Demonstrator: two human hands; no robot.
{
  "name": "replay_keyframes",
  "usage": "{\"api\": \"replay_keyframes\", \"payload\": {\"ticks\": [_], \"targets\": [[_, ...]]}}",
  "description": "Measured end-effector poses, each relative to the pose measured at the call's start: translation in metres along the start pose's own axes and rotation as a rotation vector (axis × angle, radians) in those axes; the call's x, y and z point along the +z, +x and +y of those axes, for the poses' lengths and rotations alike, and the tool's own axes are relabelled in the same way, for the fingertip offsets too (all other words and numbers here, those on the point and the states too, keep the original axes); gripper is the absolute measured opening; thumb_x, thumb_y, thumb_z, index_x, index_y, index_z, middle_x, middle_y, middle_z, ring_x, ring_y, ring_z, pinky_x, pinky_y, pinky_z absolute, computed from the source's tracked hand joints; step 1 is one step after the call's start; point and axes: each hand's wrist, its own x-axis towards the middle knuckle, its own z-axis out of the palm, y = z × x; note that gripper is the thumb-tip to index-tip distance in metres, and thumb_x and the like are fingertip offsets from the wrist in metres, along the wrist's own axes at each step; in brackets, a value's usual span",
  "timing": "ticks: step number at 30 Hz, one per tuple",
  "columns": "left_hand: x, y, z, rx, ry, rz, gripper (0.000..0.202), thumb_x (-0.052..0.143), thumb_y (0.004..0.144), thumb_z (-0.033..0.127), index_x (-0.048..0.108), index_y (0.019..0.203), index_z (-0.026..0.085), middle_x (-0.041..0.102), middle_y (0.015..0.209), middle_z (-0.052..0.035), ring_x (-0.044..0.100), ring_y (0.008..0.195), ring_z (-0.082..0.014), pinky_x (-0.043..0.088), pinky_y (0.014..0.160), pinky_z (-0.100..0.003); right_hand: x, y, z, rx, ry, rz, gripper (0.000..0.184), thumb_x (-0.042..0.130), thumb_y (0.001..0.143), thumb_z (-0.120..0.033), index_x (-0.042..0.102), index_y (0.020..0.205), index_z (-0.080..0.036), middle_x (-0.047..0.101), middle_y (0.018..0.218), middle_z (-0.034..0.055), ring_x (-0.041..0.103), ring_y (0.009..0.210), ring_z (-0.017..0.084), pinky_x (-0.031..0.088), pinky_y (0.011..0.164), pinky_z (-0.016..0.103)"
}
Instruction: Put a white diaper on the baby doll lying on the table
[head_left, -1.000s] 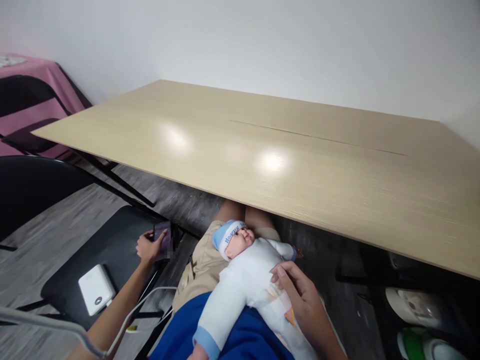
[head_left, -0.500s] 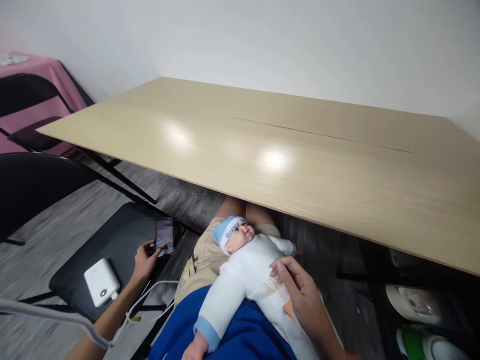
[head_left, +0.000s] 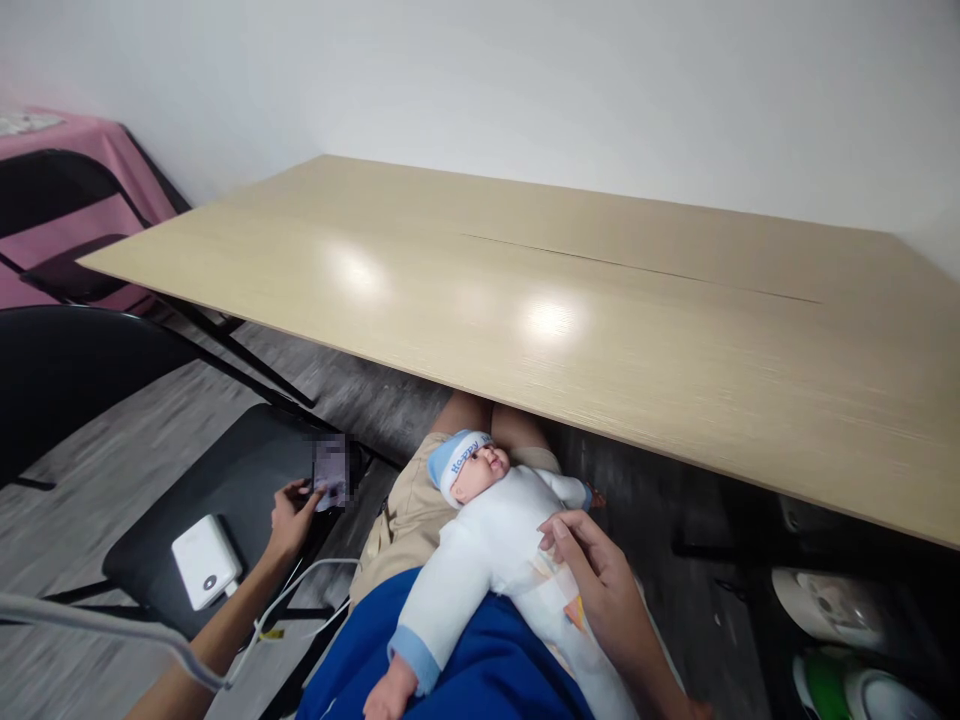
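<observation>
A baby doll (head_left: 499, 530) in a white suit with pale blue cuffs and a blue-and-white cap lies face up across my lap. My right hand (head_left: 589, 560) is over its belly, fingers curled in and thumb close against them; whatever they may pinch is hidden. Lower left, at the edge of the black chair seat, my left hand (head_left: 296, 512) holds a phone (head_left: 331, 475), its thumb on the pixelated screen. On that seat lies a white power bank (head_left: 204, 562) with a white cable (head_left: 300, 580) nearby.
A wide wooden table (head_left: 480, 270) stands before me, its front edge above my knees. The black folding chair (head_left: 172, 500) is on my left. White and green objects (head_left: 832, 610) sit under the table at right. Pink cloth (head_left: 82, 165) covers a table at far left.
The view shifts very slightly. Both hands, the phone and the doll keep almost the same positions.
</observation>
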Motion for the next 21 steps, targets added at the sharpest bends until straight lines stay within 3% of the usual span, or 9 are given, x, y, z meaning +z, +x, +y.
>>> {"api": "replay_keyframes", "payload": {"ticks": [7,15,21], "targets": [[-0.002,0.02,0.004,-0.048,-0.034,0.017,0.07,0.062,0.088,0.071,0.06,0.132,0.017,0.074,0.107,-0.0065,0.072,0.108,-0.0312,0.06,0.102,-0.047,0.001,0.001,-0.003,-0.006,0.01,0.015,0.056,0.065,0.101,-0.077,0.076,0.093,-0.023,0.073,0.086,0.0059,0.068,0.086,0.024,0.054,0.083,0.034],[0.0,0.064,0.017,-0.114,0.042,0.03,0.058,0.064,0.089,0.069,0.073,0.119,0.021,0.079,0.12,-0.012,0.072,0.123,-0.0369,0.052,0.116,-0.051,0.0,0.0,-0.003,0.011,0.001,0.009,0.057,0.064,0.101,-0.078,0.077,0.094,-0.023,0.074,0.085,0.0059,0.068,0.084,0.024,0.053,0.079,0.033],[0.004,0.073,0.019,-0.129,0.112,0.018,0.055,0.064,0.087,0.073,0.075,0.107,0.023,0.081,0.112,-0.0122,0.074,0.119,-0.0403,0.052,0.113,-0.055,0.0,0.002,-0.002,0.0,-0.013,0.022,0.059,0.063,0.101,-0.08,0.077,0.093,-0.023,0.073,0.083,0.0056,0.066,0.081,0.023,0.053,0.078,0.033]]}}
